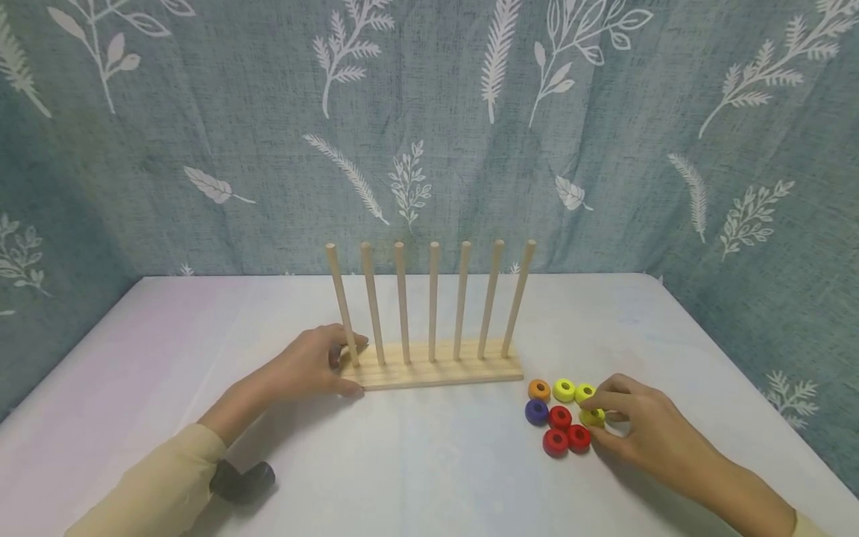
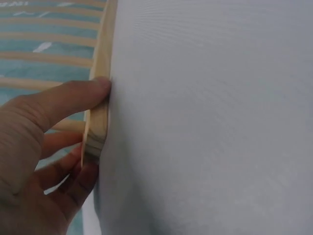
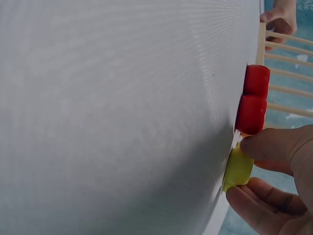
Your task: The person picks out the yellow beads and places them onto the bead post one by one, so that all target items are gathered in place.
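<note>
A wooden rack [image 1: 436, 371] with a row of several upright pegs stands mid-table. My left hand [image 1: 302, 367] grips the left end of its base, thumb along the front edge and fingers round the end, as the left wrist view shows. At the right, my right hand [image 1: 651, 431] pinches a yellow ring [image 3: 238, 166] between thumb and fingers, at the table surface. Close to it lie two more yellow rings [image 1: 564, 398], an orange ring [image 1: 539, 397], a purple-blue ring [image 1: 535, 420] and three red rings [image 1: 555, 450]. The fingers partly cover the pinched ring.
The white table [image 1: 403, 462] ends at a teal curtain [image 1: 268, 149] with white leaf prints, which also hangs at both sides. A dark strap end [image 1: 243, 483] sticks out by the left sleeve [image 1: 157, 477].
</note>
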Tool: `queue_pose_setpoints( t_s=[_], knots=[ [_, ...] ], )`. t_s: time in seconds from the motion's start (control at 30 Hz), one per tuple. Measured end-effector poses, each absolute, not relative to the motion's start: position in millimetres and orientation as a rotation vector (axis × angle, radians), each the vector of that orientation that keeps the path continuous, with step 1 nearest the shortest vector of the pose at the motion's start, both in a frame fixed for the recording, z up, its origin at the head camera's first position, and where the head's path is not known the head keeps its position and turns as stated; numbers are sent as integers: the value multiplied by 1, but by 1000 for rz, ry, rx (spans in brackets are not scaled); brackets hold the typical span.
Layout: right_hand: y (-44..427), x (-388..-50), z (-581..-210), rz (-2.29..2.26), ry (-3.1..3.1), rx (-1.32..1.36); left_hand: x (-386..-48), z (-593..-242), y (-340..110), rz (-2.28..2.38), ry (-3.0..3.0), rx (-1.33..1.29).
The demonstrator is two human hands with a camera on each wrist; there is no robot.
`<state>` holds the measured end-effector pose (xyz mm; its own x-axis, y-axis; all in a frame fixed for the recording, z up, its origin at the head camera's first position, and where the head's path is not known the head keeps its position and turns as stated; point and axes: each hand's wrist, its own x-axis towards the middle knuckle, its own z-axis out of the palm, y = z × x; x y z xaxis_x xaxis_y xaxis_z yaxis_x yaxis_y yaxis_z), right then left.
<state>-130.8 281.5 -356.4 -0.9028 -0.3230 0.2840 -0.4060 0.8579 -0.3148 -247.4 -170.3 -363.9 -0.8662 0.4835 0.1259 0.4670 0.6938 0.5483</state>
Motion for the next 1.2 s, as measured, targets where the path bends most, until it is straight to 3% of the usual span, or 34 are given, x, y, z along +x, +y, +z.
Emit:
queue_pose_setpoints(
  t_s=[1.2],
  knots=[
    [283,-138,-357,575,-2835,581,-248,-364,-170,977,2813,754]
  ],
)
